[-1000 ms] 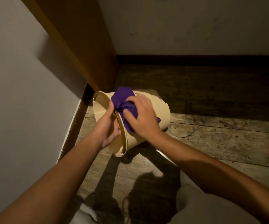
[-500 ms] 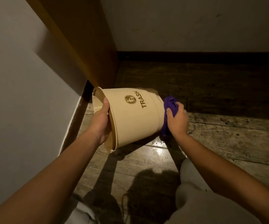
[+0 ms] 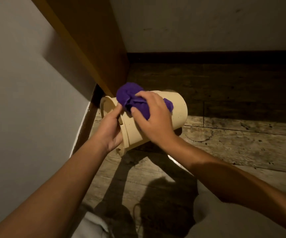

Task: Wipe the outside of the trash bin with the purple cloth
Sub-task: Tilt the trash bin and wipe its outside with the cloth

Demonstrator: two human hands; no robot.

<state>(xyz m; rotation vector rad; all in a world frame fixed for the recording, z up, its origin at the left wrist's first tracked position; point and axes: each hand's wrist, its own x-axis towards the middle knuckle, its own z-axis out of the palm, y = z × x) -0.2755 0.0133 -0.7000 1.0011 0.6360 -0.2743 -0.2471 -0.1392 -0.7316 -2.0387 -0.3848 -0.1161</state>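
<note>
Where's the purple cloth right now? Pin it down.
In the head view the purple cloth sits left of centre, bunched under the right hand against the upper side of the tipped trash bin, near its rim.

You are crouched in what looks like a corner of a home, an indoor room rather than a workshop or shop. The worn wooden plank floor (image 3: 233, 146) runs under you, scuffed and speckled, with a dark baseboard (image 3: 207, 56) where it meets the plain pale wall (image 3: 207, 23) ahead. On your left a second light wall (image 3: 18, 100) closes the corner, and a tall wooden panel (image 3: 94, 40), perhaps the side of a cupboard or a door frame, stands against it. The small cream trash bin (image 3: 178, 109) is of a household kind. The light is dim and warm, casting your shadow on the boards.
</note>
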